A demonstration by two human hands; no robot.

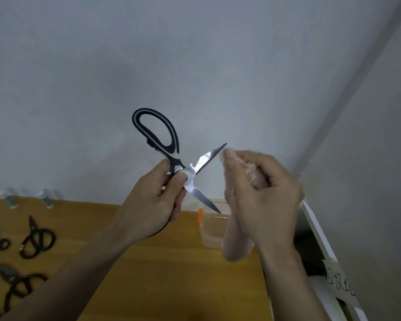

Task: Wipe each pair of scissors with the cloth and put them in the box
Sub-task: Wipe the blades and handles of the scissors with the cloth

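A white paper label (339,282) just right of the tabletop (162,274) bears handwritten Chinese characters, too blurred to read surely.

Soft, dim, even indoor light falls on the grey wall (195,66) ahead of me, with no hard shadows. A bright glare spot sits on the scissor blades (191,185) near the pivot. My right hand (264,195) and the pink cloth (235,239) are smeared by motion blur. Wide-angle distortion bends the worktop (160,274) edge and the right-hand white frame (320,232). The small scissors (36,239) at far left look soft.
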